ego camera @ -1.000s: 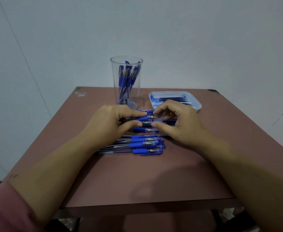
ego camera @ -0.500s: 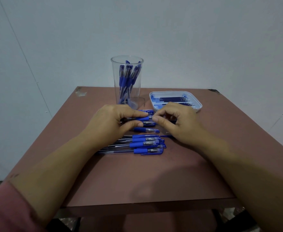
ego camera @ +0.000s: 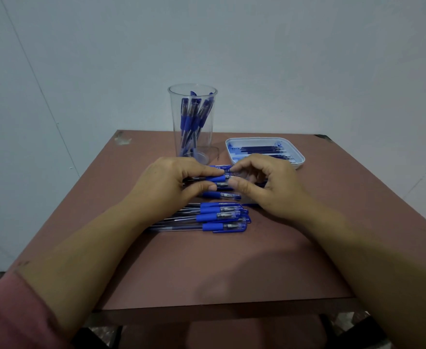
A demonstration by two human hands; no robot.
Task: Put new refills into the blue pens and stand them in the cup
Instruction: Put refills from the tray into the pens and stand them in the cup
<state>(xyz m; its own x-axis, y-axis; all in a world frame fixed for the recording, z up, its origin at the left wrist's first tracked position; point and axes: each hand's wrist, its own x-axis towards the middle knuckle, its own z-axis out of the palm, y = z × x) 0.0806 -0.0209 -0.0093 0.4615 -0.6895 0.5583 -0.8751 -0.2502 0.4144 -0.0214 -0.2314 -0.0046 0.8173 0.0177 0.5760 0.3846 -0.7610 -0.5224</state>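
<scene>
We see two bare hands, the left hand (ego camera: 166, 182) and the right hand (ego camera: 269, 190), on bare forearms. A dull pink sleeve (ego camera: 10, 316) of soft, plain cloth covers the left arm at the lower left corner.

Table layout: cup at the back, tray to its right, pens up front

On the table (ego camera: 206, 268) the cup (ego camera: 192, 127) stands at the back with pens in it (ego camera: 190, 117). The tray (ego camera: 298, 157) sits just right of it, refills (ego camera: 259, 149) lying inside. In front of the cup, left hand (ego camera: 166, 183) and right hand (ego camera: 269, 187) meet on a held pen (ego camera: 219, 178). Nearer me there's a loose pen (ego camera: 222, 195), then the pile of pens (ego camera: 219, 217).
</scene>
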